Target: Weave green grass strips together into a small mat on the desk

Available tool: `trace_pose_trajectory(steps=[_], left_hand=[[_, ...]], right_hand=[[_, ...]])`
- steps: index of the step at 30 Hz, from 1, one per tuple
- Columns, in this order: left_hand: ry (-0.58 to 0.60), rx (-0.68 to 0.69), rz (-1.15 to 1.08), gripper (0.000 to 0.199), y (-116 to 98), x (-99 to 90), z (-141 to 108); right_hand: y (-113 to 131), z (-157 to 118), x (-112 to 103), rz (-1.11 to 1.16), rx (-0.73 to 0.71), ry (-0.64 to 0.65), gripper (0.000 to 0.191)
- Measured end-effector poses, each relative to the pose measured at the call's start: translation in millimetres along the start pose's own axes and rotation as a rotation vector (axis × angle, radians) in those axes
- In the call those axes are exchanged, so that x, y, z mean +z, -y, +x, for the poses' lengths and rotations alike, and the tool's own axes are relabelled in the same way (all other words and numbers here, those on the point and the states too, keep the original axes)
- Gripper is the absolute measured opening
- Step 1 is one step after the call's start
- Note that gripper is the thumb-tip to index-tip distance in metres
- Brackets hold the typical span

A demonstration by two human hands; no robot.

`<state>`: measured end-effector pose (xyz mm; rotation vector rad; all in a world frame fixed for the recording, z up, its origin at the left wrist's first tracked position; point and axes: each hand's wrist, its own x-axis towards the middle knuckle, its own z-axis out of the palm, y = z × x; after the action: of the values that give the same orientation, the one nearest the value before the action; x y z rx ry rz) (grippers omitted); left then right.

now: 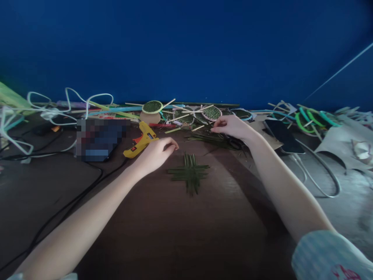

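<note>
A small cross-shaped mat of dark green leaf strips (190,173) lies woven on the table between my forearms. My left hand (157,153) hovers up and left of it, beside a yellow hot glue gun (142,142). Its thumb and fingers curl together at the tips, with nothing visible in them. Further back, my right hand (233,126) is bent down with its fingertips pinched, above a loose pile of green strips (214,140). Whatever those fingers hold, if anything, is too small to make out. Dark scissors-like handles (237,144) lie partly under the right wrist.
A partly blurred dark device (100,142) lies at left among black cables (78,198) and white cords. Round woven pieces (152,107) and thin sticks line the blue wall (186,50). A phone (284,136) with a white cable (335,182) sits at right, near cut paper (344,144).
</note>
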<state>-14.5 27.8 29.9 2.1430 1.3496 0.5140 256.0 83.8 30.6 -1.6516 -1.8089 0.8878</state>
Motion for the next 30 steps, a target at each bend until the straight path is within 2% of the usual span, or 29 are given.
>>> trace_pose_trajectory(steps=[6, 12, 15, 18, 21, 24, 27, 30], left_hand=[[0.012, -0.014, 0.007, 0.020, 0.5, 0.2, 0.5], [0.010, 0.002, -0.002, 0.019, 0.3, 0.5, 0.0], [0.009, 0.002, 0.007, 0.020, 1.3, 0.8, 0.2], [0.002, 0.004, 0.011, 0.019, 2.3, 0.8, 0.5], [0.001, 0.001, 0.013, 0.019, 2.6, 0.6, 0.7], [0.004, -0.002, 0.014, 0.018, 2.2, 0.6, 0.6], [0.002, 0.014, 0.011, 0.018, 1.6, 1.0, 0.3], [0.006, 0.023, 0.000, 0.018, 0.8, 0.8, 0.1]], right_hand=[[-5.1, 4.1, 0.4, 0.072, 0.058, -0.009, 0.015], [-5.5, 3.7, 0.3, 0.057, 0.035, 0.010, 0.018], [-8.3, 4.7, 2.1, 0.005, 0.020, 0.018, 0.018], [-10.8, 6.4, 4.0, -0.097, -0.012, -0.026, 0.024], [-10.8, 7.2, 5.3, -0.260, -0.134, -0.079, 0.023], [-9.7, 6.6, 6.7, -0.356, -0.240, 0.027, 0.013], [-10.0, 5.7, 8.2, -0.375, -0.208, 0.158, 0.011], [-10.2, 4.4, 8.0, -0.380, -0.157, 0.155, 0.010]])
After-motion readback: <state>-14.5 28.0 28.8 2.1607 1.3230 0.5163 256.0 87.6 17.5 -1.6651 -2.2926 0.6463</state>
